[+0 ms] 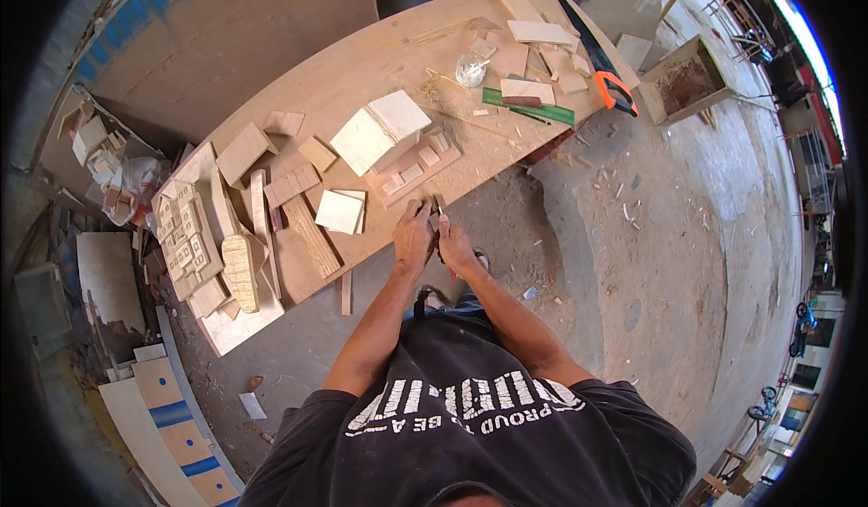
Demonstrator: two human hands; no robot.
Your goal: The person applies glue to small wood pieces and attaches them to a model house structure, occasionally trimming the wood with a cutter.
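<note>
Tool [439, 204]: where do we find it, and how held?

At the table's [325, 91] near edge; we see the right hand [455, 243] closed round it. The left hand [414, 234] curls alongside; whether it pinches anything, we cannot tell.

How might it handle?

Light and stiff, we judge; best held low, clear of the tip.

And around?

The model [384, 135] and squares [340, 211] crowd the space ahead; the saw [593, 48] lies well apart.
</note>
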